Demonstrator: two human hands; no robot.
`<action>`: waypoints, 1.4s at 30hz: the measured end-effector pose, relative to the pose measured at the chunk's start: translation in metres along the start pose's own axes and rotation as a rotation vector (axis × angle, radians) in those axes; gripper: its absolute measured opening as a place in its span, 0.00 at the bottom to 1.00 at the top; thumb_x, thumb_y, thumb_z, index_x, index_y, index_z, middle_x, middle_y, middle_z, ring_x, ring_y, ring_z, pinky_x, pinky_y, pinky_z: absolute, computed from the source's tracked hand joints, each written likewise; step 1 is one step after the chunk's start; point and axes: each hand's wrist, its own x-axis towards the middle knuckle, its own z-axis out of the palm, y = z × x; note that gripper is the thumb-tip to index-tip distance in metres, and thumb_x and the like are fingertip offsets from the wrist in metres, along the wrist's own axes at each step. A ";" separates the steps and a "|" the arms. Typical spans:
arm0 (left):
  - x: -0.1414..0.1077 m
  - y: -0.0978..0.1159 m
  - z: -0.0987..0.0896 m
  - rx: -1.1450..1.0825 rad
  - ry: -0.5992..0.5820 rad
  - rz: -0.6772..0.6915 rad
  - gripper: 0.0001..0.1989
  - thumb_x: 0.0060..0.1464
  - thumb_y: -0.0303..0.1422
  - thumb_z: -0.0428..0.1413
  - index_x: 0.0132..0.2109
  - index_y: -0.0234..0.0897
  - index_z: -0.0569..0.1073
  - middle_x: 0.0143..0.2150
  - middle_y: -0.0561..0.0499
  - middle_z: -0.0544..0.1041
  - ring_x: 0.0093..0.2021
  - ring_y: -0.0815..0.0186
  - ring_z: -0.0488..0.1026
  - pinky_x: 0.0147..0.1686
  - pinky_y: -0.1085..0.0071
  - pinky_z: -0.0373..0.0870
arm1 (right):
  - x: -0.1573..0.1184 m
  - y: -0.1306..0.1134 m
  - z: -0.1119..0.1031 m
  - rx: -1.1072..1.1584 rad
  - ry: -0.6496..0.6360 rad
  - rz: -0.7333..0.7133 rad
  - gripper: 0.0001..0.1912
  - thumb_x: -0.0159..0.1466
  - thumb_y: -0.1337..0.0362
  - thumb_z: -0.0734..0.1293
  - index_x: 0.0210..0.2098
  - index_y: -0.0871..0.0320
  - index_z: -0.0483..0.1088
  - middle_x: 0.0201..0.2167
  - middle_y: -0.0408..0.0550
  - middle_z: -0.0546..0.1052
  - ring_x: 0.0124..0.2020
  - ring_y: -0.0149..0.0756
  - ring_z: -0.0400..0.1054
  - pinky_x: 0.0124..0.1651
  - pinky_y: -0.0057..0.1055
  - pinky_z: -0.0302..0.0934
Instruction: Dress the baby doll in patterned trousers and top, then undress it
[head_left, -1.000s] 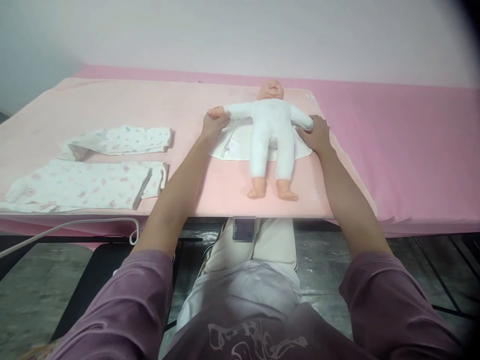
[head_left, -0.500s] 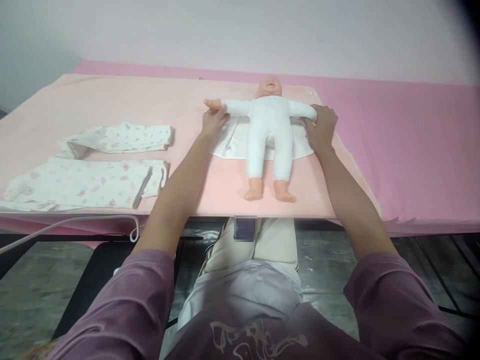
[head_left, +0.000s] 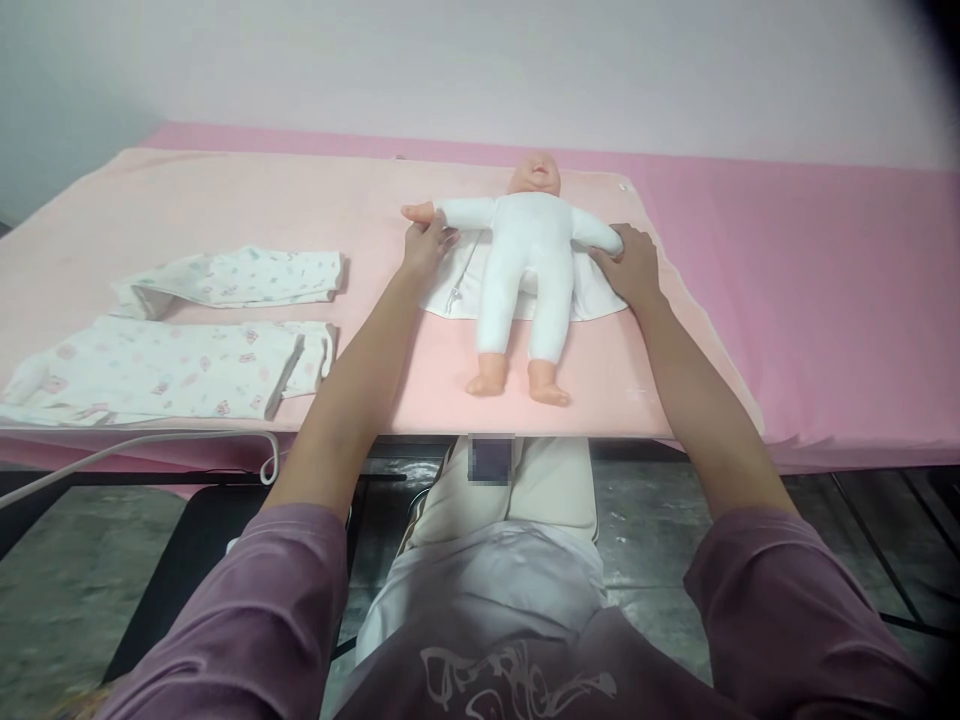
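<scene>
A baby doll [head_left: 531, 230] with a white cloth body lies on its back, its head toward the far side and its feet toward me. Both its arms are stretched out sideways. My left hand [head_left: 429, 246] is closed at the doll's wrist on the left. Around the end of the doll's other arm, my right hand [head_left: 634, 266] is closed, hiding that doll hand. Under the doll's body and arms is a spread white garment [head_left: 466, 278], and only its lower part shows.
Two printed white baby garments, one upper [head_left: 247, 278] and one lower [head_left: 180, 365], lie folded at the left. A peach cloth [head_left: 360, 200] covers part of the pink table cover [head_left: 810, 300]. A white cable [head_left: 150, 440] hangs along the front edge at left.
The doll has shifted left, its feet the most, so its body now slants slightly. My right hand has moved a little left and down with the doll's arm. The left hand has barely moved.
</scene>
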 end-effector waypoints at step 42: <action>-0.008 0.002 0.008 -0.037 -0.034 -0.026 0.22 0.67 0.39 0.73 0.61 0.42 0.75 0.64 0.42 0.83 0.75 0.50 0.73 0.77 0.46 0.70 | 0.001 0.017 0.007 -0.063 -0.014 0.112 0.39 0.74 0.31 0.64 0.69 0.53 0.66 0.65 0.67 0.74 0.69 0.70 0.63 0.71 0.69 0.58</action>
